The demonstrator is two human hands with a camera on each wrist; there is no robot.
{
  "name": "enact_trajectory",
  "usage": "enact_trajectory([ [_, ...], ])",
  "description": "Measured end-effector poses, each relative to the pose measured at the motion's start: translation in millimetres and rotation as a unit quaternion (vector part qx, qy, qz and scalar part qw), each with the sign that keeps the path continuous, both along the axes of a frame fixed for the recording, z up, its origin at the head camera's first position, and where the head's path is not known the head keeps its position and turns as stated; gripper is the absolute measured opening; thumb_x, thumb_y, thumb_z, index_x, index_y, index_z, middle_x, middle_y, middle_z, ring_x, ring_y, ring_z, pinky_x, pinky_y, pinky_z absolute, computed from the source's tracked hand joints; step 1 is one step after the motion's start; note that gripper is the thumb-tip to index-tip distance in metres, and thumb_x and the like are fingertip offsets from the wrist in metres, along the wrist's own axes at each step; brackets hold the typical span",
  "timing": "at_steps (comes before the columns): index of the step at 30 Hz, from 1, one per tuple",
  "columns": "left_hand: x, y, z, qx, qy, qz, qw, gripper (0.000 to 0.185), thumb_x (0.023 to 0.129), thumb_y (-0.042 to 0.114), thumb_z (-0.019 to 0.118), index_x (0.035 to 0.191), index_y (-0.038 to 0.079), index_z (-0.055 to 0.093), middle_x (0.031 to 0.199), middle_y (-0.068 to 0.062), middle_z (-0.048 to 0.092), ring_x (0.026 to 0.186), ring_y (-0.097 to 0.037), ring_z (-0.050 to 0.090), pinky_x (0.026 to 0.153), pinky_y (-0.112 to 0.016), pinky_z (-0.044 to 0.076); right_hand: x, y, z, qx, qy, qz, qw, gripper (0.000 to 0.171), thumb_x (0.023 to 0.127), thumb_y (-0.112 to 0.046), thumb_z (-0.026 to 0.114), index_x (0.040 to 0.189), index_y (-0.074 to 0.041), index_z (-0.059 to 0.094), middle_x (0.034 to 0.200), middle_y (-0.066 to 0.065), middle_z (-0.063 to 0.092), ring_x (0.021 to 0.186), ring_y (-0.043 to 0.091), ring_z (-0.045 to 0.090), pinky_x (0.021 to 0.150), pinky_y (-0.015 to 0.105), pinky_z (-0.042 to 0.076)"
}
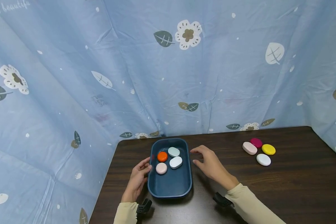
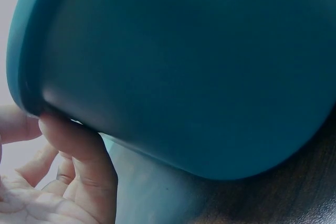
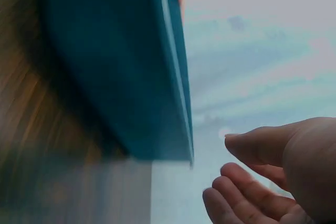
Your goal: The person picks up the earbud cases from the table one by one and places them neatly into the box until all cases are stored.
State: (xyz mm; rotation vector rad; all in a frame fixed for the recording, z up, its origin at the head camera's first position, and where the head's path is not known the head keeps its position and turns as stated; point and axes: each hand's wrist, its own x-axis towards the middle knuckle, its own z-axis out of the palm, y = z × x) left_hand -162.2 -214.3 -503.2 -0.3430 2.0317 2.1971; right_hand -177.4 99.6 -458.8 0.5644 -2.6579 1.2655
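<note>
A blue rectangular tray (image 1: 172, 186) with rounded corners rests on the dark table. Inside lie smooth rounded pieces: an orange one (image 1: 162, 156), a pale pink one (image 1: 161, 168), a pale mint one (image 1: 174, 151) and a white one (image 1: 175, 162). My left hand (image 1: 137, 179) is at the tray's left side; in the left wrist view its thumb (image 2: 79, 140) touches the wall just under the rim. Just off the right rim is my right hand (image 1: 211, 165), fingers loosely bent and apart from the thumb, with nothing between them.
Farther right on the table (image 1: 296, 186) lies a group of similar pieces: pale pink oblong (image 1: 249, 148), dark magenta (image 1: 256, 142), yellow (image 1: 268, 149) and white (image 1: 263, 159). A blue patterned curtain (image 1: 140, 68) hangs along the back and left edges.
</note>
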Motion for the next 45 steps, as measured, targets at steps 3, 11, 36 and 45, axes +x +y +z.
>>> enact_trajectory([
  [3,0.7,-0.9,0.8,-0.005,-0.007,0.005,1.0,0.047,0.107,0.008,0.058,0.153,-0.001,0.051,0.109,-0.005,0.054,0.096,-0.02,0.058,0.075,-0.029,0.055,4.3,22.1,-3.3,-0.012,0.019,-0.016,1.0,0.034,0.088,0.009,0.078,0.121,0.001,0.072,0.119,0.015,0.069,0.107,0.037,0.069,0.089,0.051,0.058],
  [11,0.8,-1.8,2.0,-0.005,-0.01,0.008,0.9999,0.046,0.108,0.008,0.057,0.153,0.0,0.051,0.109,-0.006,0.055,0.097,-0.021,0.058,0.076,-0.029,0.054,13.7,78.0,-11.6,0.001,0.033,-0.073,0.997,0.037,0.087,0.01,0.078,0.123,0.003,0.071,0.119,0.018,0.069,0.106,0.04,0.069,0.088,0.054,0.058],
  [36,1.6,-1.5,3.0,-0.008,-0.015,-0.001,0.9999,0.048,0.108,0.013,0.059,0.154,0.001,0.05,0.109,-0.004,0.055,0.099,-0.023,0.056,0.079,-0.033,0.053,35.2,192.5,-52.9,0.094,0.034,-0.237,0.966,0.045,0.082,0.005,0.083,0.123,0.013,0.065,0.116,0.036,0.056,0.09,0.046,0.062,0.07,0.057,0.053],
  [45,1.9,-1.3,3.5,-0.016,-0.008,-0.004,0.9998,0.047,0.109,0.01,0.057,0.154,0.0,0.051,0.108,-0.004,0.054,0.097,-0.023,0.054,0.076,-0.033,0.051,25.0,198.7,-55.6,0.125,-0.021,-0.242,0.962,0.054,0.085,0.001,0.08,0.13,0.02,0.057,0.128,0.048,0.046,0.112,0.064,0.048,0.091,0.077,0.043],
])
